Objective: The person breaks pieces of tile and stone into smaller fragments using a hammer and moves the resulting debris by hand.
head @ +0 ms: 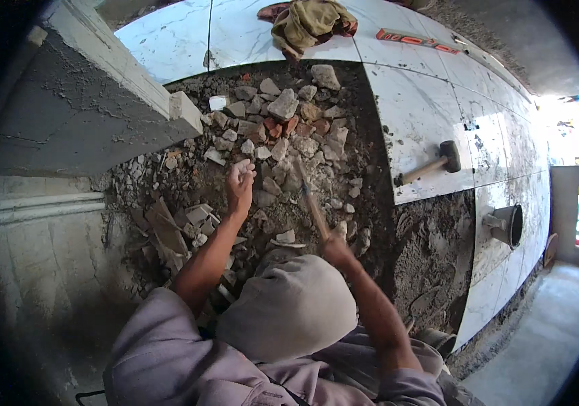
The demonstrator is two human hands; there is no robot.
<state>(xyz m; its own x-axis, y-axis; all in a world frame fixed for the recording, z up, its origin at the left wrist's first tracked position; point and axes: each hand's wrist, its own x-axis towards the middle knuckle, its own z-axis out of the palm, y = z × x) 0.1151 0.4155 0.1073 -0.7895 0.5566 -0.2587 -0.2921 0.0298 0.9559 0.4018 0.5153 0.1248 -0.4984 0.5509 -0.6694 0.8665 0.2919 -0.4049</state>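
Note:
My right hand (337,249) grips the wooden handle of a hammer (317,213). Its head is blurred among the broken stones (305,146), so its shape cannot be made out. Over the left part of the rubble is my left hand (241,183), its fingers loosely bent and no object seen in them. Grey stone pieces and a few red brick fragments (282,127) lie in front of both hands, on dark soil. Broken tile pieces (200,215) lie to the left of my left forearm.
White marbled floor tiles (421,101) border the rubble. On them lie a rubber mallet (434,165), a red spirit level (416,41), a crumpled cloth (312,25) and a dark bucket (510,226). Wet mortar (431,254) spreads at right. A concrete block edge (183,114) juts in at left.

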